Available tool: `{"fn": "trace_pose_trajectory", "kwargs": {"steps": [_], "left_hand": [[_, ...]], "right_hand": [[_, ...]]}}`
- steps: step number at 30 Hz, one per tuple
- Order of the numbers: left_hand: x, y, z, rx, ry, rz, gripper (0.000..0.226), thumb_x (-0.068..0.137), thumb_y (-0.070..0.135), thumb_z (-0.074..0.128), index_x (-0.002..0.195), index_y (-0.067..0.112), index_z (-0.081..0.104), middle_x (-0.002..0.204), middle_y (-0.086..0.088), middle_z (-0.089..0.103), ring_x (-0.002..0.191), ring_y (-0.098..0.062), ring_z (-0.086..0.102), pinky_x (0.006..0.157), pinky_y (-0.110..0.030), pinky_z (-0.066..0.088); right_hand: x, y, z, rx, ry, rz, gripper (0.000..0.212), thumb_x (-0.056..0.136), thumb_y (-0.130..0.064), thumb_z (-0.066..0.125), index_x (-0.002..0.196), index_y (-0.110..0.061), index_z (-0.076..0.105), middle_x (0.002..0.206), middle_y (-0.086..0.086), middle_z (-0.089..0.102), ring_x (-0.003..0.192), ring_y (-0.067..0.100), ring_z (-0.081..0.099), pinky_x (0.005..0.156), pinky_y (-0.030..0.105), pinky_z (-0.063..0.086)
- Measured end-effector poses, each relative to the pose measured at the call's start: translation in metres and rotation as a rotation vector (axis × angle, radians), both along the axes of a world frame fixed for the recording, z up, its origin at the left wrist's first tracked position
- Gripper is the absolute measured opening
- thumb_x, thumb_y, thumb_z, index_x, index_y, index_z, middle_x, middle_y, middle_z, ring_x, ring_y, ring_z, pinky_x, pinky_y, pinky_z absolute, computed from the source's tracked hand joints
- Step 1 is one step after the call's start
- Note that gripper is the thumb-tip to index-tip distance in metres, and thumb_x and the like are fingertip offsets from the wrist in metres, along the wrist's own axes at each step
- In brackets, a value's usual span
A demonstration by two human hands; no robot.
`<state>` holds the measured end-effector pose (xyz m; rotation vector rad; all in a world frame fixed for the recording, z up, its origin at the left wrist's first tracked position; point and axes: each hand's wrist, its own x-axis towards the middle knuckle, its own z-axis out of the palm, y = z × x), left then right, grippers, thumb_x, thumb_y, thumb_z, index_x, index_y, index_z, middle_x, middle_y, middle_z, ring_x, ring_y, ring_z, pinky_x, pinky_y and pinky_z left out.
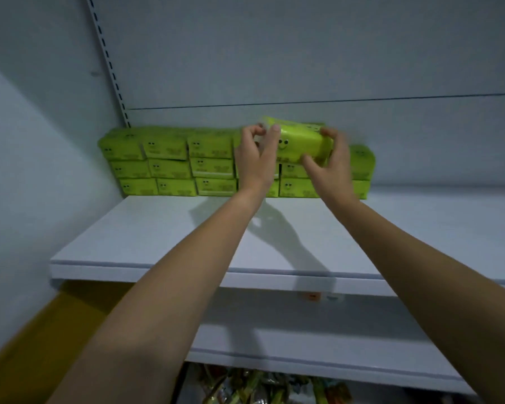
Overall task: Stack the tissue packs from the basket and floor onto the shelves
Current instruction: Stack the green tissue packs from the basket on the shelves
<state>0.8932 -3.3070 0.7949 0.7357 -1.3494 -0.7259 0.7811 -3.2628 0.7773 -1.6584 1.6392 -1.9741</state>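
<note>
Backdrop: pale grey back panel (274,53) with a slotted upright (108,62) at its left edge; yellow floor (41,330) low on the left.
Top shelf (158,234): white, bare toward the front edge, loaded along the rear.
Stacked packs (164,161): lime green with small cartoon faces, three layers high, pressed against the back panel, running from the left corner rightward past both hands.
Held tissue pack (298,141): same green, smiling face toward the camera, raised at the height of the top layer, slightly tilted, in front of the right part of the stack, spanning the gap between the two hands.
Left hand (255,158): holds the left end of the pack, thumb upright against the front face, fingers curled at the top corner.
Right hand (331,164): grips the right end, fingers curled over the top, thumb underneath.
Lower shelf (303,339): white, directly below the top one.
Orange tag (312,295): small, on the front lip of the top shelf.
Colourful packets (260,386): blurred, under the lower shelf at the bottom edge.
</note>
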Motion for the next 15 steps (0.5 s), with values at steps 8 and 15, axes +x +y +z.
{"fn": "trace_pose_trajectory", "kwargs": {"steps": [8, 15], "left_hand": [[-0.139, -0.029, 0.011, -0.057, -0.243, -0.102, 0.028, 0.091, 0.026, 0.058, 0.103, 0.010, 0.039, 0.094, 0.002, 0.045, 0.084, -0.020, 0.050, 0.078, -0.036, 0.045], [-0.176, -0.068, -0.015, -0.077, -0.562, 0.018, 0.030, 0.091, 0.009, 0.051, 0.119, -0.002, 0.048, 0.119, -0.017, 0.048, 0.099, -0.030, 0.053, 0.081, -0.032, 0.043]], "right_hand": [[-0.140, -0.012, 0.007, 0.028, 0.035, -0.164, 0.058, 0.073, -0.014, 0.057, 0.129, -0.004, 0.044, 0.128, 0.017, 0.036, 0.112, 0.010, 0.038, 0.082, -0.008, 0.022], [-0.188, -0.058, -0.006, 0.190, 0.005, -0.160, 0.052, 0.082, -0.003, 0.057, 0.132, -0.009, 0.043, 0.135, 0.014, 0.029, 0.101, 0.012, 0.045, 0.072, -0.001, 0.030]]}}
